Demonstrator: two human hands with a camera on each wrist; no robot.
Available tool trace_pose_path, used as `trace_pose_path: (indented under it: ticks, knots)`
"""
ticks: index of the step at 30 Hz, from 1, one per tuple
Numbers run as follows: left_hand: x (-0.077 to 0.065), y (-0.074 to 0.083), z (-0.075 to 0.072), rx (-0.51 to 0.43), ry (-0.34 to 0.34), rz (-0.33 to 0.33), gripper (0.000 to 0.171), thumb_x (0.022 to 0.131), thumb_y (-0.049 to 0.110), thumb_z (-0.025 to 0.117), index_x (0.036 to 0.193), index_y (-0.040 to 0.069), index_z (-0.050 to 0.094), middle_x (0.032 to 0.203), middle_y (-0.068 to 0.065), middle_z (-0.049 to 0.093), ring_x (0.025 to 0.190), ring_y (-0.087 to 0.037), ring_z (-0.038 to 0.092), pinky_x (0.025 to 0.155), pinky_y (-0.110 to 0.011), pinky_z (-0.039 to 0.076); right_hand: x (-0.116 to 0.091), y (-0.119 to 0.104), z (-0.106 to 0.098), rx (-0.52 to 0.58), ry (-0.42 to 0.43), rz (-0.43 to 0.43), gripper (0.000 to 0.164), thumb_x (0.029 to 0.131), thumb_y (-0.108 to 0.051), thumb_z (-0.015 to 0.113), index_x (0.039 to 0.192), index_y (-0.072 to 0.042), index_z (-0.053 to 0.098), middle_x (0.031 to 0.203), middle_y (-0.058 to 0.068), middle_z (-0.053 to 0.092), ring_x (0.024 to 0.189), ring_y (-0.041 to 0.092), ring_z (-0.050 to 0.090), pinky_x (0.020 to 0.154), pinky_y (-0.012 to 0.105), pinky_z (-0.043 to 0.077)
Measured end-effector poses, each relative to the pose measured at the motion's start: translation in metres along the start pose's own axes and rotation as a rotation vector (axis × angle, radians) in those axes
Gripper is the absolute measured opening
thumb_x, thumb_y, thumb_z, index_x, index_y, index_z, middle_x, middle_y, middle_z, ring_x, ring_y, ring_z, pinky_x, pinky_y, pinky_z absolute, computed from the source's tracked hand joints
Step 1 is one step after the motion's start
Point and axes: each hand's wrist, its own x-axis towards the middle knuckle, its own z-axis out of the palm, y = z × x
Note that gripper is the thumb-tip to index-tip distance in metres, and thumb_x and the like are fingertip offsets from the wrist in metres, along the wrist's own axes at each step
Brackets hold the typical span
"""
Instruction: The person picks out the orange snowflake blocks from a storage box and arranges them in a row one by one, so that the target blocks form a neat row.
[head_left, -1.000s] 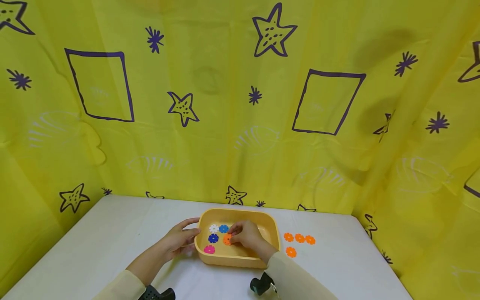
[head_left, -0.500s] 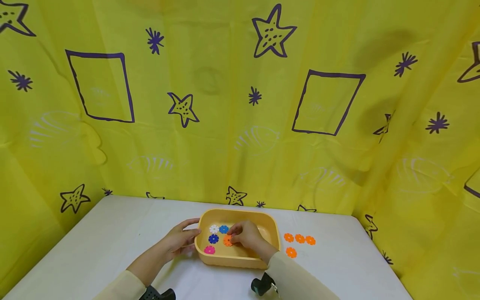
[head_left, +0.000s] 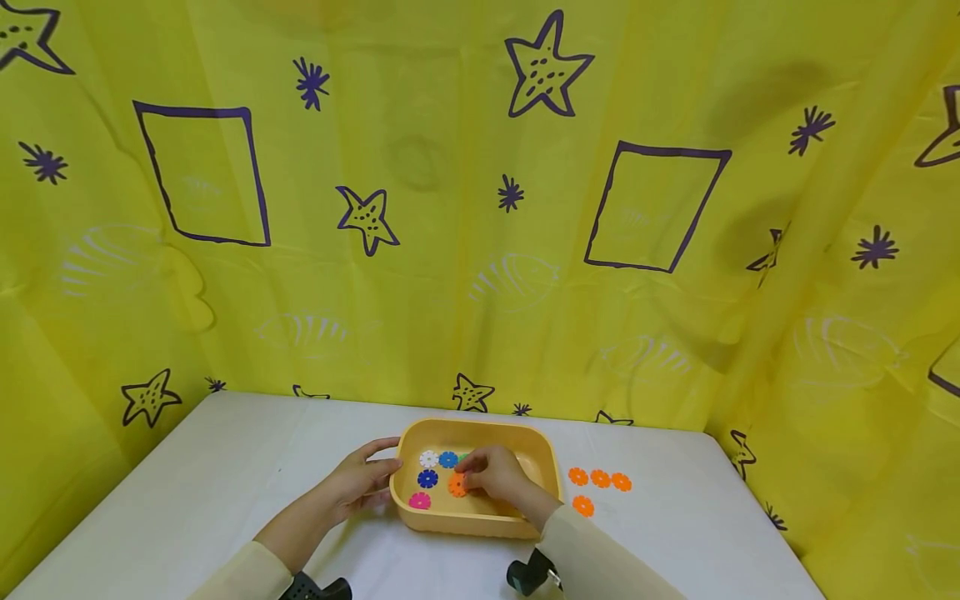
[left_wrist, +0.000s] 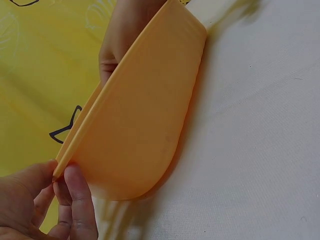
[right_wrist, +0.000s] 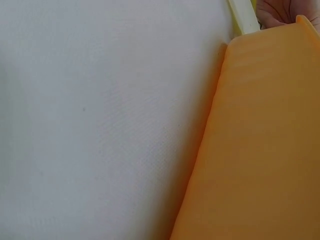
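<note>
A yellow plastic tub (head_left: pixel 480 523) stands on the table. My left hand (head_left: pixel 363 479) grips its left rim, thumb on one side and fingers on the other, as the left wrist view also shows. Inside the tub, my right hand (head_left: pixel 497 473) pinches an orange notched disc (head_left: pixel 456 485) at its right edge. Near it lie a white disc (head_left: pixel 428 459), a light blue disc (head_left: pixel 448 459), a dark blue disc (head_left: pixel 427 478) and a pink disc (head_left: pixel 420 501). Part of a green disc (head_left: pixel 462 457) peeks out behind my right fingers. The right wrist view shows only the tub's outside, not my right fingertips.
To the right of the tub, three orange discs (head_left: pixel 600 478) lie in a row on the white tablecloth (head_left: pixel 675 533). One more orange disc (head_left: pixel 582 506) lies in front of them. A yellow patterned curtain (head_left: pixel 435 292) hangs behind the table and along its sides.
My right hand has shifted very slightly to the right with the orange disc, and a bit of the green disc now shows. My left hand keeps its grip on the tub.
</note>
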Motion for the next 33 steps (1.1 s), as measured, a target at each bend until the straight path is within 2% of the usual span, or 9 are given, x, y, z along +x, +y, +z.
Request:
trace_pose_path:
  ticks: [11,25,33]
  knots:
    - [0.003,0.001,0.000,0.014,-0.001,0.002,0.051,0.096,0.020,0.064,0.143,0.012,0.046,0.116,-0.017,0.065,0.068,-0.015,0.060,0.062,-0.026,0.057,-0.007,0.000,0.000,0.051,-0.028,0.028,0.018,0.084,0.011,0.068,0.099,0.004,0.074,0.091,0.008,0.071,0.067,0.011,0.061,0.067,0.028,0.059]
    - [0.004,0.000,0.000,0.017,0.007,-0.001,0.051,0.096,0.019,0.064,0.143,0.012,0.047,0.117,-0.017,0.065,0.070,-0.016,0.062,0.062,-0.026,0.057,-0.016,0.000,-0.010,0.124,-0.054,0.004,0.020,0.084,0.008,0.067,0.103,0.008,0.072,0.089,0.008,0.069,0.069,0.012,0.062,0.069,0.030,0.060]
    - [0.003,-0.001,-0.001,0.018,0.001,-0.004,0.052,0.095,0.020,0.065,0.143,0.012,0.046,0.116,-0.017,0.065,0.067,-0.015,0.060,0.061,-0.025,0.056,-0.021,0.003,-0.017,0.099,-0.059,-0.011,0.021,0.082,0.007,0.069,0.102,0.006,0.072,0.089,0.006,0.069,0.072,0.010,0.059,0.068,0.026,0.057]
